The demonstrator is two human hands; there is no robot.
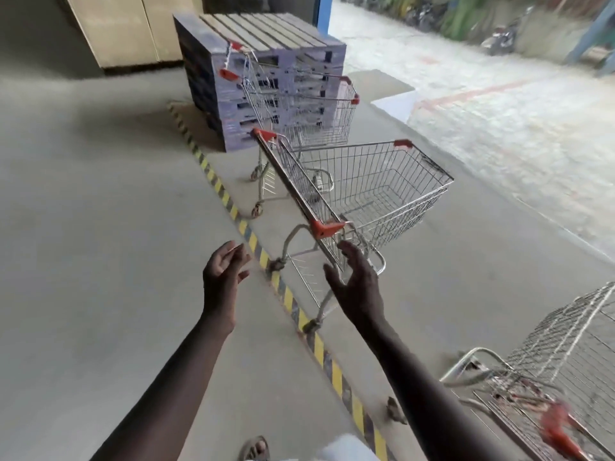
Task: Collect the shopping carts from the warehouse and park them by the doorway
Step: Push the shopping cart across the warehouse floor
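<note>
A wire shopping cart [376, 184] with red corner caps and a metal handle bar stands just ahead of me, astride the striped floor line. My left hand [224, 277] hovers open a short way left of the handle's near end, holding nothing. Fingers spread, my right hand [357, 284] is open and just below the handle's red end cap, apart from the bar. A second cart [299, 104] stands farther off against a pallet stack. A third cart [562, 380], blurred, is at the lower right.
A tall stack of blue pallets [263, 61] stands at the back centre. A yellow-and-black striped line [283, 287] runs diagonally across the concrete floor. The wide doorway opens to a paved yard [499, 104] on the right. Large cardboard boxes [123, 28] sit at the back left.
</note>
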